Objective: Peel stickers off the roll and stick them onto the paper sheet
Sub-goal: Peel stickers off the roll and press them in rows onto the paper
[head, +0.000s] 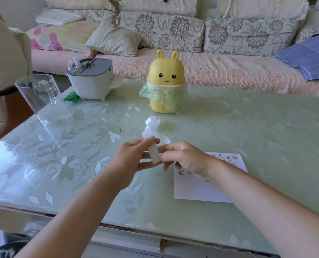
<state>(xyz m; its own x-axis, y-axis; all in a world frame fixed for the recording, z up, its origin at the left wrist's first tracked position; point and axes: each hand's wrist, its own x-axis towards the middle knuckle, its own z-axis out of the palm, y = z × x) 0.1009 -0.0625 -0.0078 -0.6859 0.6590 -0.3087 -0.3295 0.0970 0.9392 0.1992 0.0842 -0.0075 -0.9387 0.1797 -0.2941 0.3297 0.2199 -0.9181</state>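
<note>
A white strip of sticker roll [153, 153] is held upright above the table between both hands; its far end curls into loose loops [152, 125] that trail toward the table. My left hand [130, 159] grips the strip from the left, thumb and fingers curled round it. My right hand [184, 161] pinches the strip's lower right edge with its fingertips. A white paper sheet [197, 189] lies on the table under and right of my right hand. Small cartoon stickers sit along its top edge [223, 156] and at its left side [184, 172].
A yellow rabbit-shaped bin [166, 81] with a green bag stands at the table's middle back. A grey lidded container [91, 79] and a clear plastic cup [41, 97] stand at the back left. The green glass table [257, 127] has a sofa behind it.
</note>
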